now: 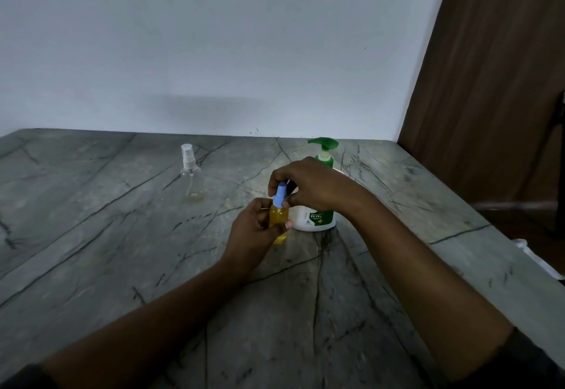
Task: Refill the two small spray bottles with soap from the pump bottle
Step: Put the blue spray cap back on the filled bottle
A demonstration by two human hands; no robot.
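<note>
At mid-counter point(122, 266): left hand point(255, 233), fingers wrapped round the upright amber-filled spray bottle point(278, 217). Right hand point(308, 185) directly above, at 12 o'clock, pinches the blue spray cap point(280, 194). Pump bottle point(319, 219) just behind. Clear spray bottle point(191, 174) well apart, 10 o'clock.

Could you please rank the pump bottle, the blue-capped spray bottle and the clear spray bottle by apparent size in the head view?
1. pump bottle: clearly the largest.
2-3. blue-capped spray bottle and clear spray bottle: these look alike. The blue-capped one is nearer and partly covered by the left hand, so I leave them unranked.
</note>
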